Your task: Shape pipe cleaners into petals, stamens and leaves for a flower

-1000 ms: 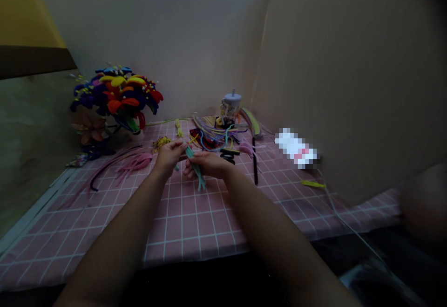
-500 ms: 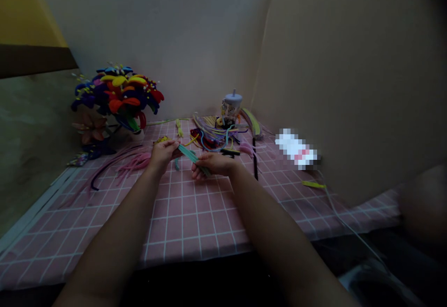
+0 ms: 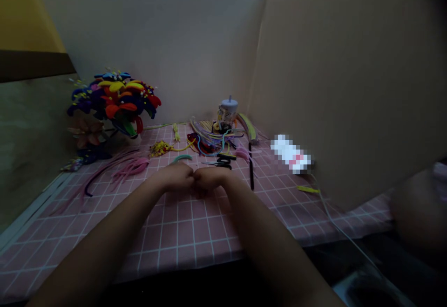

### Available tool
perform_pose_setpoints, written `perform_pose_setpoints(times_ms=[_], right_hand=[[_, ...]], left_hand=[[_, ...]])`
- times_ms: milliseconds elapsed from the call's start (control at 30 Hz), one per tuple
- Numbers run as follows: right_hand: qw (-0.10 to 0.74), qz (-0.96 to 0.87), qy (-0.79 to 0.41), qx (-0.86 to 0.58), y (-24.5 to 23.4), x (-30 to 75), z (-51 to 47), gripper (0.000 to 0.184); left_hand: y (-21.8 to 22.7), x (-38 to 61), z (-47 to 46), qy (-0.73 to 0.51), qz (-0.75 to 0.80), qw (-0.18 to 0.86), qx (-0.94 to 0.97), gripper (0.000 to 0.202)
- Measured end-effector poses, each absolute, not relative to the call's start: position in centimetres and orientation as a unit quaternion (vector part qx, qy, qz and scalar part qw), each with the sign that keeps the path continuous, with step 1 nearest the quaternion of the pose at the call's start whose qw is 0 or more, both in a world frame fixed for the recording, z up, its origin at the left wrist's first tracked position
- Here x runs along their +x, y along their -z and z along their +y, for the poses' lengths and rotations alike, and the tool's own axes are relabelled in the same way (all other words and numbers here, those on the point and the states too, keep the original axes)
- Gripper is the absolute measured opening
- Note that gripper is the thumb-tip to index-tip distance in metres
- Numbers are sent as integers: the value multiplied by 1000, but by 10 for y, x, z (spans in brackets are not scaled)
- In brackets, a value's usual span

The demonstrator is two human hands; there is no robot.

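Green pipe cleaner (image 3: 182,158) now lies bent on the mat (image 3: 181,232), out of the hands. Left hand (image 3: 174,177) and right hand (image 3: 209,179) meet, fingers curled; I cannot tell if they hold anything.

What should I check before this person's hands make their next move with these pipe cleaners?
1. Hands positioned: ok. The left hand and right hand meet at the knuckles above the pink grid mat.
2. Anything held in the hands: cannot tell. The curled fingers hide it.
3. Teal pipe cleaner within reach: ok. It lies curved just beyond the left hand.
4. Black scissors within reach: ok. They lie on the mat beyond the right hand.
5. Enough light: not ok. The scene is dim, and the hands are in shadow.
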State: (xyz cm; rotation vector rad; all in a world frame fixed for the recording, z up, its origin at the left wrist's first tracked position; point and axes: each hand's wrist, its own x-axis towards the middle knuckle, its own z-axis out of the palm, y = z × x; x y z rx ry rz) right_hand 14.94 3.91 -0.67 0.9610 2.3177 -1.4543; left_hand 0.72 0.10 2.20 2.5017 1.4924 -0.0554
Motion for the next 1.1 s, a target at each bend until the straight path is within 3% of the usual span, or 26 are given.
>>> perform_pose_setpoints(times_ms=[133,367,500,767,1100], right_hand=[[142,834,420,328,-2,152,36,26],[148,884,293,331,-22,155,25,23],[102,866,325,366,-27,165,30,22],[-96,817,456,339,-29,185,52,24],[-125,786,497,344,-20,186,58,17]], left_hand=[[-20,7,-2,80,528,237,811,24],[-11,0,-6,83,532,435,722,17],[3,-4,-9,-21,516,502,694,24],[5,2,-13,-156,517,600,590,32],[-1,15,-4,-210,531,598,563,30]])
